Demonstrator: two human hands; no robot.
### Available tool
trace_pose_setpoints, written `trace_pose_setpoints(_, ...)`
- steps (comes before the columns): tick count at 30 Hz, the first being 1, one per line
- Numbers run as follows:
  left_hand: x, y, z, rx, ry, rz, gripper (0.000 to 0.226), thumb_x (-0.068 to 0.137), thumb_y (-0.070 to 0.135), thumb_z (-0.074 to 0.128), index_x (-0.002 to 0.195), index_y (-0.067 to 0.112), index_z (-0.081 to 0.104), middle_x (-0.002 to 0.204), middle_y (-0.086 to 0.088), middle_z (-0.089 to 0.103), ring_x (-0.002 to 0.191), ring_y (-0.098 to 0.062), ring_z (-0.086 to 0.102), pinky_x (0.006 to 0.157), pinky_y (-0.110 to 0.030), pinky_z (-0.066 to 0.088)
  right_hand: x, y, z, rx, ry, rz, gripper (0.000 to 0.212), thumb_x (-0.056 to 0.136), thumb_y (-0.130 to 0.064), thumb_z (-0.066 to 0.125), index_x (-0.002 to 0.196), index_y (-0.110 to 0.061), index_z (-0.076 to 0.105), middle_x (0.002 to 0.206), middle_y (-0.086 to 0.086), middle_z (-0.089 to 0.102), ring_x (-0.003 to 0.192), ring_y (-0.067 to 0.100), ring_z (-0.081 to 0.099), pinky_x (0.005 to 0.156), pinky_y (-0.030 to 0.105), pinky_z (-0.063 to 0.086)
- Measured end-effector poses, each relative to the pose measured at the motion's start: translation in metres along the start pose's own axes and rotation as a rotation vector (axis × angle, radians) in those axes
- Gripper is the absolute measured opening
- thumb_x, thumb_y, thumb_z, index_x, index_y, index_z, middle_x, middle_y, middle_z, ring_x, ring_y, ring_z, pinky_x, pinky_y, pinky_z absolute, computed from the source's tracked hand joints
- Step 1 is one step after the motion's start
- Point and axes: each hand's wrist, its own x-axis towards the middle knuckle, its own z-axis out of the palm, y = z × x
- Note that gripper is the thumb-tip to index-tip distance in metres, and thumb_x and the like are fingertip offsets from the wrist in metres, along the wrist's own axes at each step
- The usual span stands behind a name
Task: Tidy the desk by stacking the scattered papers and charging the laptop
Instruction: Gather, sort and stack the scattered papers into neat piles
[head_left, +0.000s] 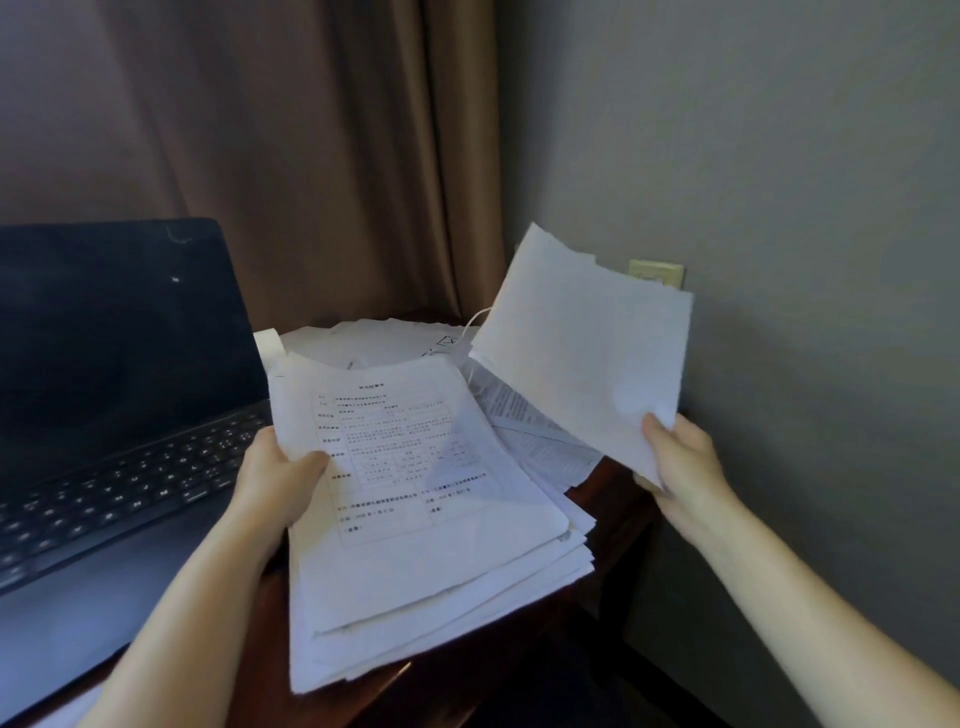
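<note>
Paper stack (415, 519): thin white sheets, edges uneven and fanned at the lower right corner; the top sheet bears a printed form with ruled boxes.
Left hand (280, 478): grips the stack's left edge, thumb on top, fingers hidden beneath.
Loose sheets (582, 353): blank white on the facing side, top edge ragged and wavy, held raised and tilted to the right of the stack, apart from it.
Right hand (680, 462): pinches the lower corner of the loose sheets.
Other papers (530, 421): printed pages lying flat beyond the stack, with rumpled white sheets behind them.
Laptop (104, 389): open, matte dark screen, black keys, on the left of the counter, just beside the stack.
Counter (608, 499): dark reddish wood, glossy, set in the room's corner.
Room: brown pleated curtain (311, 156) behind, plain grey wall (779, 156) to the right with a cream socket plate (657, 273).
Hard to tell: the print is too blurred to read; a thin white cable (478, 319) runs behind the papers, both ends hidden; the laptop is cut off by the left edge.
</note>
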Motion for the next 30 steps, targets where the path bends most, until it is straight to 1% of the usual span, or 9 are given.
trace_pose_setpoints(4, 0.003, -0.001, -0.002, -0.001, -0.032, -0.035, 0.017, 0.090, 0.003, 0.049, 0.105, 0.006, 0.057, 0.092, -0.006, 0.063, 0.075, -0.018, 0.058, 0.055, -0.027, 0.041, -0.026, -0.007, 0.025, -0.178, -0.353, 0.063, 0.022, 0.099, -0.010, 0.044, 0.093, -0.020, 0.063, 0.090, -0.006, 0.068, 0.080, 0.007, 0.064, 0.076, 0.020, 0.052)
trace_pose_setpoints(7, 0.008, -0.003, -0.004, -0.129, -0.017, -0.121, 0.040, 0.094, 0.032, 0.039, 0.124, 0.010, 0.056, 0.121, -0.004, 0.060, 0.102, -0.026, 0.058, 0.079, -0.035, 0.046, -0.038, -0.009, 0.043, -0.378, -0.531, 0.061, 0.021, 0.099, -0.012, 0.045, 0.094, -0.022, 0.063, 0.092, -0.007, 0.067, 0.083, 0.005, 0.063, 0.077, 0.019, 0.049)
trace_pose_setpoints(10, 0.011, -0.004, -0.003, -0.278, -0.011, -0.181, 0.066, 0.090, 0.063, 0.031, 0.137, 0.020, 0.049, 0.128, 0.002, 0.054, 0.116, -0.023, 0.053, 0.102, -0.040, 0.041, -0.047, -0.002, 0.056, -0.669, -0.602, -0.017, 0.022, 0.099, -0.012, 0.042, 0.099, -0.011, 0.065, 0.096, 0.001, 0.069, 0.087, 0.014, 0.065, 0.073, 0.020, 0.048)
trace_pose_setpoints(14, 0.015, -0.012, -0.003, -0.071, -0.062, -0.142, 0.057, 0.080, 0.036, 0.063, 0.127, 0.004, 0.051, 0.114, -0.014, 0.063, 0.093, -0.030, 0.063, 0.067, -0.033, 0.049, -0.044, 0.005, 0.058, -1.045, -0.632, -0.138, 0.031, 0.099, -0.028, 0.038, 0.103, -0.009, 0.062, 0.106, 0.006, 0.066, 0.100, 0.022, 0.059, 0.087, 0.034, 0.044)
trace_pose_setpoints(17, 0.017, -0.015, -0.003, 0.052, -0.044, -0.097, 0.040, 0.084, 0.016, 0.060, 0.121, 0.002, 0.052, 0.112, -0.015, 0.062, 0.092, -0.031, 0.062, 0.067, -0.034, 0.048, -0.019, 0.001, 0.045, -0.986, -0.427, -0.093, 0.033, 0.097, -0.034, 0.041, 0.094, -0.008, 0.062, 0.098, 0.005, 0.064, 0.098, 0.028, 0.056, 0.085, 0.036, 0.043)
trace_pose_setpoints(20, 0.014, -0.013, 0.001, 0.076, -0.015, -0.057, 0.034, 0.087, 0.009, 0.056, 0.119, 0.000, 0.050, 0.109, -0.015, 0.060, 0.084, -0.025, 0.057, 0.055, -0.027, 0.039, 0.025, 0.008, 0.010, -1.118, 0.016, -0.096, 0.035, 0.092, -0.031, 0.052, 0.122, -0.014, 0.057, 0.127, 0.008, 0.050, 0.120, 0.034, 0.044, 0.097, 0.040, 0.039)
trace_pose_setpoints(24, 0.011, -0.011, 0.004, 0.091, 0.015, 0.009, 0.036, 0.087, 0.007, 0.055, 0.122, 0.002, 0.047, 0.105, -0.012, 0.057, 0.080, -0.022, 0.052, 0.055, -0.027, 0.035, 0.055, 0.021, -0.016, -0.688, 0.154, 0.093, 0.051, 0.086, -0.015, 0.061, 0.133, -0.004, 0.042, 0.122, 0.013, 0.051, 0.109, 0.032, 0.054, 0.089, 0.040, 0.047)
trace_pose_setpoints(27, 0.007, -0.008, 0.004, 0.082, 0.037, 0.028, 0.033, 0.087, 0.007, 0.055, 0.120, 0.004, 0.047, 0.101, -0.008, 0.054, 0.086, -0.025, 0.051, 0.063, -0.032, 0.036, 0.066, 0.019, -0.018, -0.172, 0.205, 0.319, 0.027, 0.088, -0.003, 0.060, 0.114, -0.002, 0.053, 0.099, 0.011, 0.056, 0.077, 0.021, 0.056, 0.059, 0.030, 0.050)
trace_pose_setpoints(30, 0.003, -0.006, 0.002, 0.053, 0.071, 0.087, 0.020, 0.082, 0.007, 0.056, 0.102, 0.008, 0.054, 0.093, -0.007, 0.060, 0.082, -0.029, 0.057, 0.061, -0.034, 0.041, 0.075, 0.021, -0.026, -0.035, 0.266, 0.361, 0.026, 0.085, 0.000, 0.062, 0.108, -0.004, 0.052, 0.079, 0.012, 0.062, 0.062, 0.017, 0.058, 0.035, 0.016, 0.042)
